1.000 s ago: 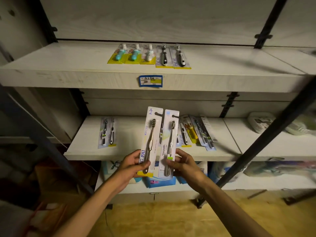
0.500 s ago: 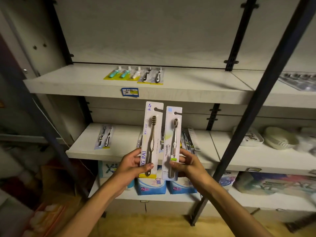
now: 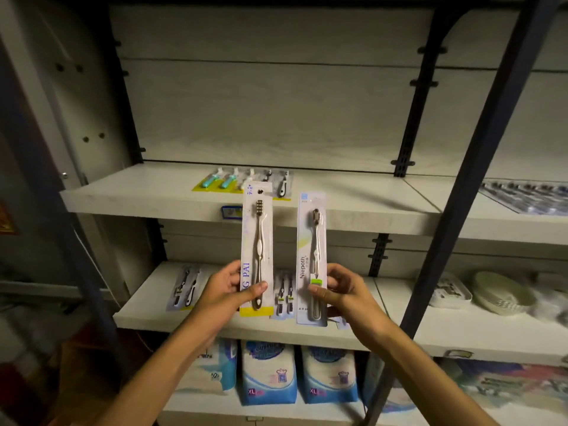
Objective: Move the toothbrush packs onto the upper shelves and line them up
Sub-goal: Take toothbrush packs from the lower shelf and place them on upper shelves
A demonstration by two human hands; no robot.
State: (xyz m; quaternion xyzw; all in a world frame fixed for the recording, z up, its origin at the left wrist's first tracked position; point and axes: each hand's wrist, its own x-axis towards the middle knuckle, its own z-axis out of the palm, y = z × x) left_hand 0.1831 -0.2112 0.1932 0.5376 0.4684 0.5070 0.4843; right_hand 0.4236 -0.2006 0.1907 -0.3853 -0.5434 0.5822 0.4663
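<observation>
Two toothbrush packs are being held upright in front of the shelves, apart: the left hand is pinching the yellow-based pack near its bottom edge, the right hand is pinching the Niepoth pack likewise.

Pale wood-grain upper shelf: row of toothbrush packs lying flat, side by side, toward the back. Middle shelf: one pack at left, more packs at centre, white dishes at right. Bottom shelf: blue-and-white bags, standing.
</observation>
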